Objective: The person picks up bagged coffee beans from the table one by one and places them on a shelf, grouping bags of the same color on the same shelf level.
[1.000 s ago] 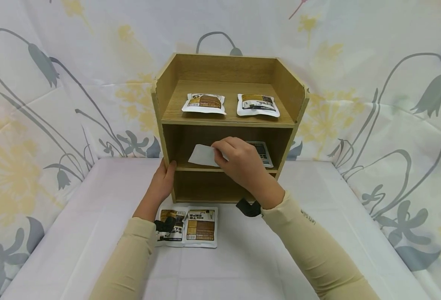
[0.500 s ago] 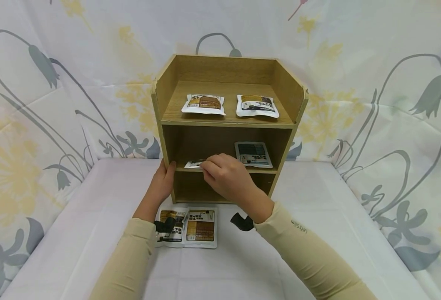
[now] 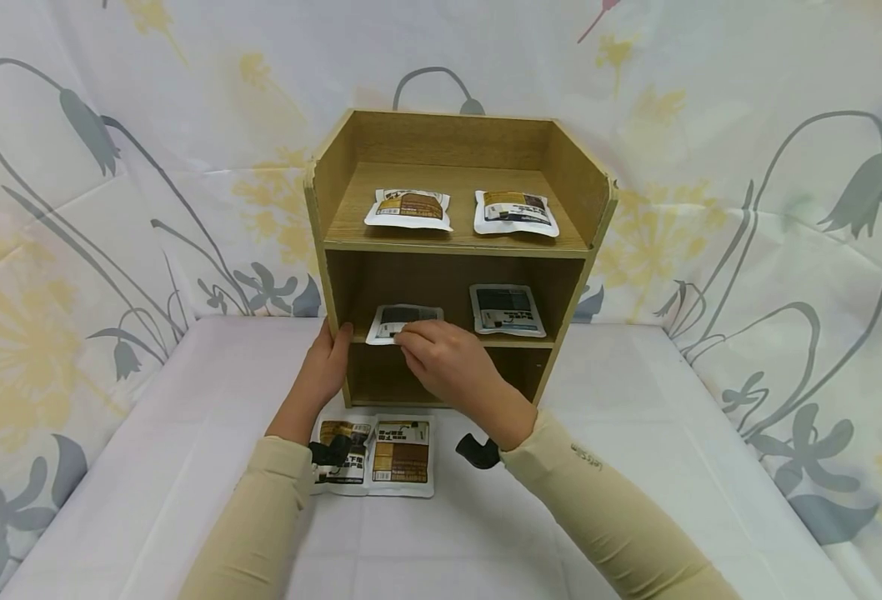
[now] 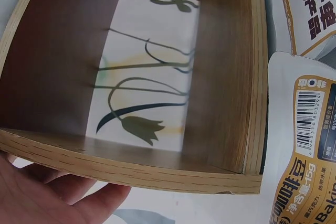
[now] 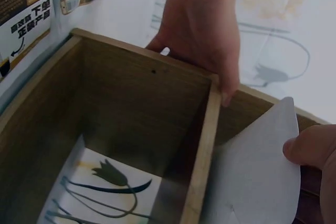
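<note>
A small wooden shelf unit (image 3: pixel 448 137) stands upright on the cloth. My left hand (image 3: pixel 324 367) grips its left side panel, thumb at the front edge by the middle board. With my right hand (image 3: pixel 448 367) I pinch the near edge of a white coffee bean packet (image 3: pixel 387 325) at the left of the middle shelf, its printed side up. In the right wrist view, my right thumb (image 5: pixel 310 148) lies on the packet's plain white face (image 5: pixel 257 166). Another packet (image 3: pixel 508 310) lies on the same shelf to the right.
Two packets (image 3: pixel 411 213) (image 3: pixel 516 213) rest on the top shelf. On the white tablecloth (image 3: pixel 441 542), two more packets (image 3: pixel 401 454) lie side by side before the unit's left part. A flowered cloth (image 3: pixel 711 250) hangs behind.
The right hand has moved down and left with the packet. The packet has tipped from its plain white face showing to its printed face showing. The left hand has stayed in place.
</note>
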Tool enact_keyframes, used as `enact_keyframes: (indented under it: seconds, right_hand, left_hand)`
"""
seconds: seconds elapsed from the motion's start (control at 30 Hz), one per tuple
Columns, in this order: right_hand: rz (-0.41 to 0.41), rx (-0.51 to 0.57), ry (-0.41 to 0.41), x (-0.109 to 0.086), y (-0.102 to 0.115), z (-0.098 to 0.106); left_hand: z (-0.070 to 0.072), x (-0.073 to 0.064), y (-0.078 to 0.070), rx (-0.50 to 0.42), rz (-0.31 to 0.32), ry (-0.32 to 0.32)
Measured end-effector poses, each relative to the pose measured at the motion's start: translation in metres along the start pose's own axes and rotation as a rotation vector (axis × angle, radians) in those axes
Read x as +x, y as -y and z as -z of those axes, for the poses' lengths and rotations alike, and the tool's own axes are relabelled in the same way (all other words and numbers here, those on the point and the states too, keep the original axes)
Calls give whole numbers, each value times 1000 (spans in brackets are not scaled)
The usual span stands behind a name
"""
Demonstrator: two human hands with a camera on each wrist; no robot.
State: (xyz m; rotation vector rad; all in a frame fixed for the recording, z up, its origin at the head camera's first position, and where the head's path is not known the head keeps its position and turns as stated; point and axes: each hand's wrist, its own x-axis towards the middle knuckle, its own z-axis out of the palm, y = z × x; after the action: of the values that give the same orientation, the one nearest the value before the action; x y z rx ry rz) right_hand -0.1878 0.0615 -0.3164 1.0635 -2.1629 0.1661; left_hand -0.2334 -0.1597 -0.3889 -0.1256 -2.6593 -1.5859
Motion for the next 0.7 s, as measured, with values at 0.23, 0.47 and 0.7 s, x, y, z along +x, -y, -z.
enact_keyframes:
  seconds: [0.23,0.47,0.7]
  right_hand:
    - [-38,-5,67,-1,-1,-9]
    - [-55,-20,92,0,-6,-22]
    - [-67,-37,112,3,-11,-32]
  left_hand:
    - [0,0,0,-1,-7,-1]
    - [0,-1,0,4,-9,-4]
    - [0,0,0,-5,-7,-15]
